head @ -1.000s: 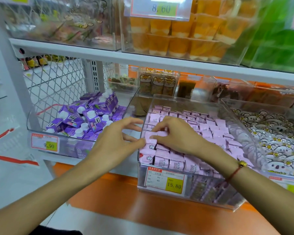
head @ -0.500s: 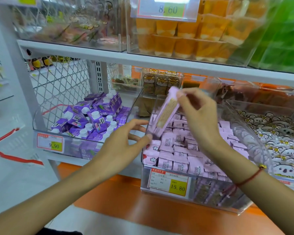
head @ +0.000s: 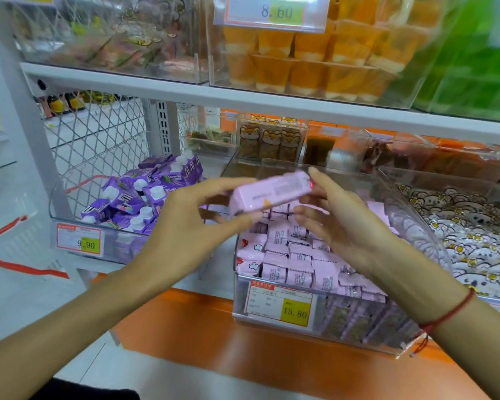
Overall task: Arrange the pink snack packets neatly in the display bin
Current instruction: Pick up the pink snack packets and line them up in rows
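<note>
Head view: I hold one pink snack packet (head: 272, 194) in the air above the display bin (head: 416, 232), near the bin's back left corner. Its long axis runs roughly left to right, the right end tilted slightly upward and away from me. My left hand (head: 182, 226) pinches the left end: thumb under the lower edge, index finger extended along the top edge. My right hand (head: 341, 215) meets the right end with its fingertips; fingers are only lightly bent, and I cannot tell whether they grip or merely touch. A red cord (head: 448, 313) circles my right wrist.

Display bin contents: pink packets (head: 298, 264) standing in packed rows, filling it toward the front edge. A price label (head: 280, 304) reading 15.80 sits on the front wall.

Left adjacent bin (head: 61, 215): purple cartons (head: 145, 197) with white caps, loosely piled; label reads 9.90. Right adjacent bin: packets with a flower print (head: 462, 235). Upper shelf: orange cups (head: 309, 53) in a clear bin.
</note>
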Available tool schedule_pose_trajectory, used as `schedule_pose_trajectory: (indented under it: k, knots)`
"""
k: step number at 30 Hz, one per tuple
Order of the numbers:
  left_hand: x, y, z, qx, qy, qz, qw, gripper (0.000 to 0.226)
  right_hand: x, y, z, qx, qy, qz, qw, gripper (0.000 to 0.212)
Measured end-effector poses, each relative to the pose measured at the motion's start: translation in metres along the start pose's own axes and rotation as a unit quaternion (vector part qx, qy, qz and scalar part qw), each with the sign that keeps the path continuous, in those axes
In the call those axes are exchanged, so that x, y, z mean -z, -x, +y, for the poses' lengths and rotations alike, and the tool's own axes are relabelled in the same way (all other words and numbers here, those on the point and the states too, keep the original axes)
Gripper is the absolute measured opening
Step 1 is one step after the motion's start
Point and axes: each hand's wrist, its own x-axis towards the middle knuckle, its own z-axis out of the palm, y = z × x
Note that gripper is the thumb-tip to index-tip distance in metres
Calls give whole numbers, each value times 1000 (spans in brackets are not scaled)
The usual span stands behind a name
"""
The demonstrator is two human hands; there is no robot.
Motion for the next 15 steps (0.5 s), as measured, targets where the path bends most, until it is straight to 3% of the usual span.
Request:
schedule_pose_trajectory:
  k: [2, 4, 6, 10, 12, 15]
  knots:
    - [-1, -2, 2, 77, 73, 27, 994, 30, 3, -2, 1, 43, 144, 21, 988, 34]
    - [0, -3, -1, 121, 102, 35, 987, 23, 5, 0, 1, 118, 223, 29, 967, 29]
    - [1, -4, -3, 150, 119, 44, 980, 26, 4, 7, 2, 209, 263, -10, 942, 25]
    - [-1, -5, -3, 175, 130, 63, 974, 46, 1, 16, 9, 304, 423, -105, 848, 55]
    - [-3, -5, -4, 178, 139, 75, 971, 45, -2, 17, 13, 287, 424, -98, 854, 66]
    - [-7, -5, -3, 176, 182, 80, 964, 38, -6, 14, 12, 237, 317, -31, 918, 77]
